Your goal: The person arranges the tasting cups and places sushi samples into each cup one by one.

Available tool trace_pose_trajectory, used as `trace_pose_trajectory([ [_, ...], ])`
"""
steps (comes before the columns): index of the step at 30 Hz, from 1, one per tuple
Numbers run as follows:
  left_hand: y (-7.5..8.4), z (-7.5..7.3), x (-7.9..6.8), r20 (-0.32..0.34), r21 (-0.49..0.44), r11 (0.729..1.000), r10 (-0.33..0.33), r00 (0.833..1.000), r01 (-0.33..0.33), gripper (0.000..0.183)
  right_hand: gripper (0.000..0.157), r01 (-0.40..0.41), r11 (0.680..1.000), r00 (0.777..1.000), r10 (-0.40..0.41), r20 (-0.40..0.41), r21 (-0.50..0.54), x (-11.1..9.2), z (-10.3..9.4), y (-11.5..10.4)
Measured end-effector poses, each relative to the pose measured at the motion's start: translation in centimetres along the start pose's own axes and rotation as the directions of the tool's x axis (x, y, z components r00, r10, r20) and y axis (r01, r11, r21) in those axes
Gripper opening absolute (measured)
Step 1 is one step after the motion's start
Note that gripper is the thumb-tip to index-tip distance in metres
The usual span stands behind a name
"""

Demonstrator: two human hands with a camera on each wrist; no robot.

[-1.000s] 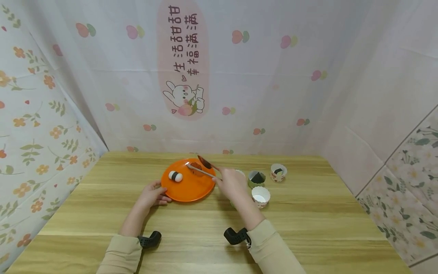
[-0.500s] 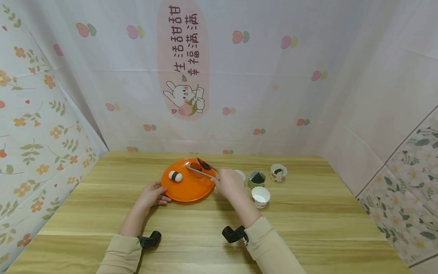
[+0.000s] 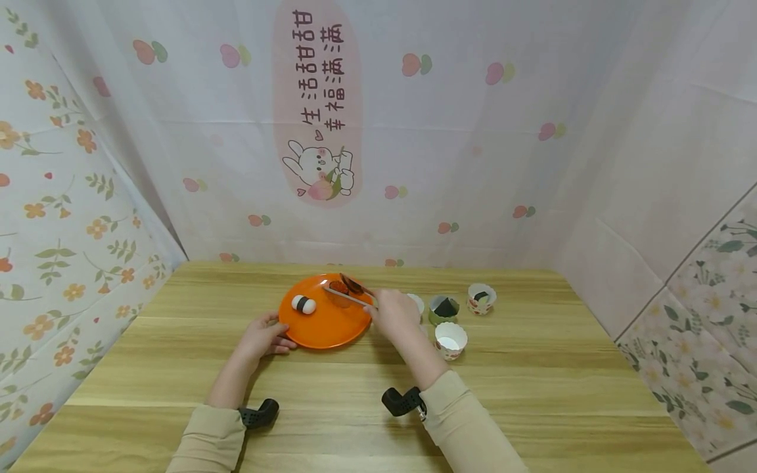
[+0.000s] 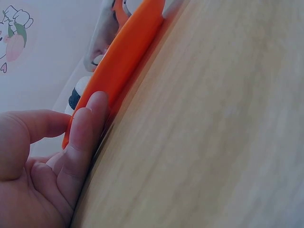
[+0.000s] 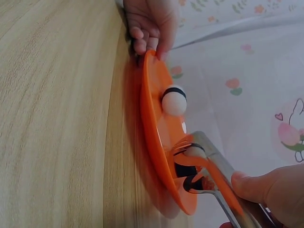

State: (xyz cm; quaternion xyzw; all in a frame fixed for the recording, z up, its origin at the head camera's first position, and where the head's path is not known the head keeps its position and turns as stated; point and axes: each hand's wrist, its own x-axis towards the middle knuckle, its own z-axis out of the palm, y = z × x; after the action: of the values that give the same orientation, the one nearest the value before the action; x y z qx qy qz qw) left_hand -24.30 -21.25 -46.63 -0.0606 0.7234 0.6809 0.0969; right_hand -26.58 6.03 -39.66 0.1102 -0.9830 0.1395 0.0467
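My left hand (image 3: 261, 335) pinches the near left rim of an orange plate (image 3: 325, 332), thumb above and fingers below, as the left wrist view shows. A white rice ball (image 3: 303, 305) with a black band lies on the plate's left part. From the right, my right hand (image 3: 399, 314) grips metal tongs (image 3: 349, 297) whose tips reach over the plate's far right part. Between the tong tips is a small dark-sided roll (image 3: 338, 287) with an orange-red top. In the right wrist view the shiny tong ends partly cover this roll (image 5: 184, 169).
Right of the plate stand several paper cups. A green one (image 3: 437, 319) holds a dark triangular piece, and a patterned one (image 3: 478, 309) behind holds a black-and-white piece. A white-lined cup (image 3: 449, 355) stands nearer. My right hand partly hides another cup (image 3: 418, 303). Printed curtains (image 3: 461, 164) enclose the table (image 3: 331, 407).
The far tong tip has come down and closer to the roll, narrowing the gap round it. My right wrist has shifted slightly left. My left hand and the plate have stayed put.
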Motion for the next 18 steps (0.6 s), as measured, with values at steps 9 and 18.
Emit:
trace_pose_trajectory([
  [9,-0.16,-0.05,0.13,-0.002,0.000,1.000,0.004,1.000,-0.004,0.049,0.039,0.001,1.000,1.000,-0.001,0.001,0.005,-0.05,0.00,0.00],
  [18,-0.21,-0.20,0.12,0.015,-0.014,1.000,0.009,1.000,-0.008,0.052,0.031,0.000,1.000,1.000,0.000,-0.030,0.004,-0.06,0.01,-0.04],
])
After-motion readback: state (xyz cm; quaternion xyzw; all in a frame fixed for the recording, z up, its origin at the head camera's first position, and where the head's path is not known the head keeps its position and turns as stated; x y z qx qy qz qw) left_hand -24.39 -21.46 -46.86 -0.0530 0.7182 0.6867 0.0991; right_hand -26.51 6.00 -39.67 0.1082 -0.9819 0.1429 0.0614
